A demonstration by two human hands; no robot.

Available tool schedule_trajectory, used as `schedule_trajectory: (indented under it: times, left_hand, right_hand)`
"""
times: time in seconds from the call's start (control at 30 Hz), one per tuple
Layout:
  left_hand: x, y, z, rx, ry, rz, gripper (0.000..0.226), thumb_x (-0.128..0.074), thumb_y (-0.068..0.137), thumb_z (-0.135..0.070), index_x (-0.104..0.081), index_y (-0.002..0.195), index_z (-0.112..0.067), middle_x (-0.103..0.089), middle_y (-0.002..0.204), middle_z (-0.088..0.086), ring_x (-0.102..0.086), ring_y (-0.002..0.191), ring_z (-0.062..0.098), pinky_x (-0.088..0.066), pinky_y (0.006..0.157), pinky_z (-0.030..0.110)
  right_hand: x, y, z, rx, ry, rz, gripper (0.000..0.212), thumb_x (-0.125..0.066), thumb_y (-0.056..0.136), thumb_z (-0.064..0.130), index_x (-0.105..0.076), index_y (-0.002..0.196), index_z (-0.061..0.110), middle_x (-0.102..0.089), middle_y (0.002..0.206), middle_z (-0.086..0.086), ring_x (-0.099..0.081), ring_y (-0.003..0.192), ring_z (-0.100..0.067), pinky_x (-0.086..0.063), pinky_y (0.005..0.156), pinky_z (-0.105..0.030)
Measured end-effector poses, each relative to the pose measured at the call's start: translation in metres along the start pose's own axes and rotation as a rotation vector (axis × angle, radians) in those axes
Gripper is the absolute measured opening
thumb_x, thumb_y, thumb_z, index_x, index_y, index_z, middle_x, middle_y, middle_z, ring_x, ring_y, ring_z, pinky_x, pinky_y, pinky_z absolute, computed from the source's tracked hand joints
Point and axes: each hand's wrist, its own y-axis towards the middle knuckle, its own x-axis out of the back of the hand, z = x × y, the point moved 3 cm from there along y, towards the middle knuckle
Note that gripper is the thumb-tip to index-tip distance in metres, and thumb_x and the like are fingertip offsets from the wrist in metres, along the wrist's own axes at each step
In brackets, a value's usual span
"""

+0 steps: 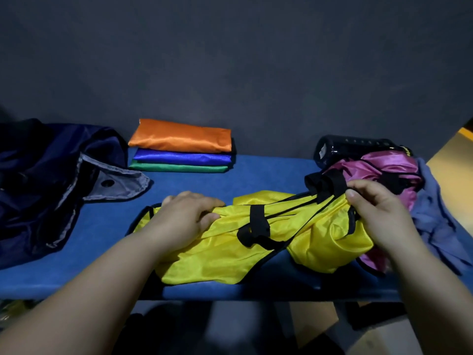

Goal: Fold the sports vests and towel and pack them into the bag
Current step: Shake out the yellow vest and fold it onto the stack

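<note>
L hand (186, 219) grips (prob.) yellow vest (225, 257) — R hand (378, 213) pinches it

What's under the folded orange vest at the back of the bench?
A folded blue vest lies directly under the orange vest, with a green vest beneath it. Only their front edges show; the rest is covered.

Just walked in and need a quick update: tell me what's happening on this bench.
A person is working on the yellow vest, which lies crumpled on the blue bench. The left hand grips its left part and the right hand pinches its right end. A stack of folded vests sits behind. The pink vest and the towel lie unfolded at the right, and the navy bag lies at the left.
</note>
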Motion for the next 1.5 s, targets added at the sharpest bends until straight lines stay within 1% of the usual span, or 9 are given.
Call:
schedule_trajectory:
  times: [0.17, 0.3, 0.5, 0.67, 0.9, 1.17, 1.33, 1.43, 1.5]
  left_hand:
    - [0.011, -0.001, -0.001, -0.004, -0.122, -0.187, 0.011, -0.070, 0.086, -0.032, -0.065, 0.095, -0.037, -0.056, 0.094, -0.017, -0.051, 0.099, 0.013, -0.036, 0.079, 0.030]
    - [0.026, -0.008, -0.004, 0.022, -0.137, -0.337, 0.033, -0.077, 0.073, -0.016, -0.047, 0.067, -0.029, -0.050, 0.077, -0.013, -0.047, 0.070, 0.004, -0.031, 0.060, 0.031]
    - [0.033, -0.013, 0.006, -0.035, -0.144, -0.114, 0.045, -0.078, 0.059, -0.062, -0.048, 0.071, -0.032, -0.051, 0.063, -0.012, -0.043, 0.057, 0.008, -0.032, 0.053, 0.027]
    - [0.024, -0.013, 0.011, -0.014, -0.395, 0.041, 0.065, -0.035, 0.054, -0.098, -0.064, 0.081, -0.047, -0.067, 0.081, -0.019, -0.060, 0.076, -0.001, -0.044, 0.070, 0.019]
    - [0.030, -0.014, 0.009, -0.080, -0.420, -0.055, 0.017, -0.068, 0.083, -0.050, -0.061, 0.082, -0.035, -0.060, 0.077, -0.019, -0.054, 0.068, 0.001, -0.038, 0.062, 0.013]
    - [0.051, -0.016, 0.013, -0.006, -0.336, -0.669, 0.028, -0.081, 0.075, -0.017, -0.053, 0.074, -0.018, -0.054, 0.070, -0.005, -0.043, 0.067, 0.010, -0.033, 0.059, 0.012]
    - [0.038, -0.009, 0.023, -0.152, -0.232, -0.496, 0.037, -0.075, 0.080, -0.010, -0.045, 0.078, -0.031, -0.051, 0.083, -0.015, -0.041, 0.080, 0.004, -0.034, 0.073, 0.010]
    - [0.034, -0.011, 0.023, -0.215, -0.371, -0.298, 0.018, -0.063, 0.080, -0.042, -0.047, 0.088, -0.040, -0.053, 0.091, -0.009, -0.048, 0.091, 0.013, -0.043, 0.076, 0.032]
    - [0.032, -0.014, 0.022, -0.277, -0.401, -0.182, 0.027, -0.062, 0.073, -0.059, -0.053, 0.088, -0.038, -0.055, 0.097, -0.008, -0.049, 0.096, 0.015, -0.042, 0.080, 0.028]
  right_hand:
    - [-0.003, 0.003, 0.004, 0.004, 0.020, -0.017, 0.028, -0.059, 0.095, 0.015, -0.058, 0.089, 0.042, -0.061, 0.097, 0.020, -0.054, 0.092, 0.005, -0.039, 0.080, -0.014]
    - [0.000, 0.004, 0.001, -0.005, 0.019, -0.022, 0.027, -0.060, 0.095, 0.017, -0.060, 0.090, 0.043, -0.062, 0.098, 0.019, -0.058, 0.095, -0.005, -0.041, 0.085, -0.020]
    - [0.002, 0.004, -0.001, -0.020, 0.027, -0.032, 0.025, -0.061, 0.094, 0.018, -0.062, 0.089, 0.043, -0.064, 0.098, 0.017, -0.059, 0.099, -0.012, -0.042, 0.090, -0.028]
    - [0.001, 0.004, 0.004, -0.035, 0.039, -0.031, 0.024, -0.062, 0.094, 0.018, -0.061, 0.089, 0.042, -0.063, 0.099, 0.018, -0.058, 0.096, -0.005, -0.041, 0.085, -0.021]
    - [0.000, 0.004, 0.007, -0.040, 0.059, -0.022, 0.023, -0.061, 0.094, 0.017, -0.062, 0.090, 0.039, -0.063, 0.096, 0.018, -0.057, 0.089, 0.003, -0.041, 0.079, -0.015]
    - [-0.001, 0.006, 0.006, -0.060, 0.083, -0.017, 0.019, -0.063, 0.092, 0.015, -0.065, 0.095, 0.033, -0.064, 0.094, 0.017, -0.058, 0.088, 0.004, -0.042, 0.082, -0.016]
    - [-0.002, 0.009, -0.001, -0.105, 0.066, -0.052, 0.015, -0.063, 0.093, 0.016, -0.066, 0.098, 0.029, -0.064, 0.096, 0.016, -0.059, 0.090, 0.000, -0.042, 0.085, -0.022]
    - [0.000, 0.010, -0.001, -0.127, 0.073, -0.082, 0.014, -0.062, 0.094, 0.015, -0.066, 0.100, 0.028, -0.063, 0.095, 0.017, -0.058, 0.088, 0.003, -0.042, 0.079, -0.018]
    - [0.000, 0.010, -0.002, -0.135, 0.053, -0.087, 0.014, -0.062, 0.094, 0.016, -0.065, 0.098, 0.029, -0.063, 0.094, 0.018, -0.057, 0.087, 0.004, -0.041, 0.079, -0.018]
